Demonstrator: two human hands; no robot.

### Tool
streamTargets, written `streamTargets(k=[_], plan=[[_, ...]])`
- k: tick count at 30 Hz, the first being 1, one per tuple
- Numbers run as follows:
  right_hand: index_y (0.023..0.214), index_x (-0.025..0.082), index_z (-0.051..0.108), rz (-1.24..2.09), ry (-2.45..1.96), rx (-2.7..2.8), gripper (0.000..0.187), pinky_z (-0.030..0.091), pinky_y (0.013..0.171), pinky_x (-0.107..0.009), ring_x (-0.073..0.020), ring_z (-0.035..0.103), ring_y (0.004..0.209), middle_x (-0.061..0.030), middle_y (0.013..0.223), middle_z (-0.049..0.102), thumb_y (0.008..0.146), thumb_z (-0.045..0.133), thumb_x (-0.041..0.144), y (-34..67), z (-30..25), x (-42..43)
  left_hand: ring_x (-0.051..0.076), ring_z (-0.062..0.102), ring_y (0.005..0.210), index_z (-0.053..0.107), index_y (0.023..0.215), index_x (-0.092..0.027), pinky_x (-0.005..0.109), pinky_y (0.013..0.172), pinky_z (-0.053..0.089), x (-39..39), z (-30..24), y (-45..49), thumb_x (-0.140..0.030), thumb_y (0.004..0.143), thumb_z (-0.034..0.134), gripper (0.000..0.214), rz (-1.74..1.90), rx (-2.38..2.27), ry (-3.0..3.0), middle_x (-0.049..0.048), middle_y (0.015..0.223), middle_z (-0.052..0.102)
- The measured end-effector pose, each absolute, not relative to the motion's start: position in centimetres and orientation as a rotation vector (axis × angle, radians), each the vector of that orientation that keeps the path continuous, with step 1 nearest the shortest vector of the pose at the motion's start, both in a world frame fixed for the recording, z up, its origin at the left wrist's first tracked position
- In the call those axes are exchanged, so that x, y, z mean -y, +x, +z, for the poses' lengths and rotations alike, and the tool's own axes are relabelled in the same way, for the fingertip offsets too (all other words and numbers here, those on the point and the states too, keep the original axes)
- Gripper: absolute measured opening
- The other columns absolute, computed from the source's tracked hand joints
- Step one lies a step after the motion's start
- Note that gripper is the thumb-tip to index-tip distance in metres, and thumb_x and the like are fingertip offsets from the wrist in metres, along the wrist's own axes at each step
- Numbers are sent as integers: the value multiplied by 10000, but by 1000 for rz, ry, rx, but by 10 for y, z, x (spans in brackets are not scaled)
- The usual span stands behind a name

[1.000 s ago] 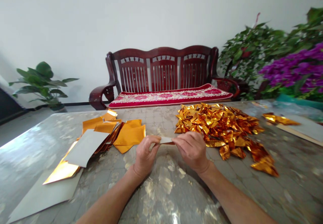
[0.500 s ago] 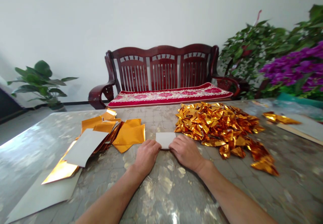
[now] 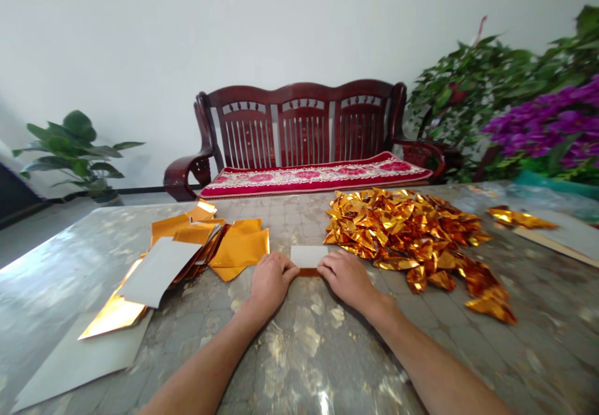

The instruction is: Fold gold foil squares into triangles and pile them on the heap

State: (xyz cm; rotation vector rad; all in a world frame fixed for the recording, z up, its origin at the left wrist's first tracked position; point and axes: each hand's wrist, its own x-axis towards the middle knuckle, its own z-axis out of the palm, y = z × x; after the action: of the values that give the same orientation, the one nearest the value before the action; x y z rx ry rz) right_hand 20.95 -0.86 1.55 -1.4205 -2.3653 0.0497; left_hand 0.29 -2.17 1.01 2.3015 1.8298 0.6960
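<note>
Between my hands a small sheet of foil paper (image 3: pixel 309 256) lies on the table, its white side up. Along its near edge a narrow gold strip is folded over. My left hand (image 3: pixel 273 276) pinches the left end of that fold, and my right hand (image 3: pixel 345 278) holds the right end, fingers closed on it. Left of my left hand lie flat gold foil sheets (image 3: pixel 241 248), some with the white back (image 3: pixel 161 271) up. A heap of folded gold foil pieces (image 3: pixel 402 228) sits just beyond and right of my right hand.
The patterned table (image 3: pixel 299 352) spreads under everything. A pale flat sheet (image 3: pixel 84 362) lies at the left. At the right are a gold piece (image 3: pixel 521 218), a pale board (image 3: pixel 561 240) and purple flowers (image 3: pixel 547 128). Behind stands a wooden bench (image 3: pixel 304 128) with a red cushion.
A gold strip now shows along the near edge of the sheet, folded over toward the white side. Both hands stay at its ends, with fingers slightly shifted.
</note>
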Motion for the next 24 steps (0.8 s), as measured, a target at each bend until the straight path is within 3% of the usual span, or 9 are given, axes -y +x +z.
streamTargets(k=[7, 14, 19, 24], plan=[[868, 216, 651, -40, -1514, 2368, 163, 332, 728, -298, -203, 584, 862, -35, 889, 706, 954, 550, 312, 207, 11, 5, 238, 569, 935, 704, 829, -192, 331, 805, 395, 22, 16, 7, -422, 927, 544, 297, 512, -2000, 2321, 88, 955, 652], [918, 219, 628, -28, -1541, 2381, 95, 329, 748, -307, -210, 583, 893, -33, 930, 712, 923, 598, 310, 205, 10, 3, 259, 536, 1001, 697, 888, -188, 362, 848, 393, 22, 17, 11, -416, 944, 500, 306, 420, -2061, 2350, 98, 1005, 631], [925, 217, 611, -24, -1594, 2380, 84, 320, 751, -318, -221, 571, 912, -31, 950, 701, 919, 582, 296, 202, 13, 5, 265, 523, 998, 675, 889, -190, 370, 849, 407, 24, 15, 12, -419, 913, 561, 256, 418, -2098, 2384, 84, 993, 609], [951, 213, 603, -95, -1661, 2303, 87, 317, 794, -345, -250, 520, 975, -65, 1002, 644, 908, 555, 272, 197, 15, 11, 234, 519, 1035, 645, 1060, -211, 347, 902, 424, 25, 14, 13, -332, 878, 645, 219, 622, -2009, 2402, 64, 1100, 582]])
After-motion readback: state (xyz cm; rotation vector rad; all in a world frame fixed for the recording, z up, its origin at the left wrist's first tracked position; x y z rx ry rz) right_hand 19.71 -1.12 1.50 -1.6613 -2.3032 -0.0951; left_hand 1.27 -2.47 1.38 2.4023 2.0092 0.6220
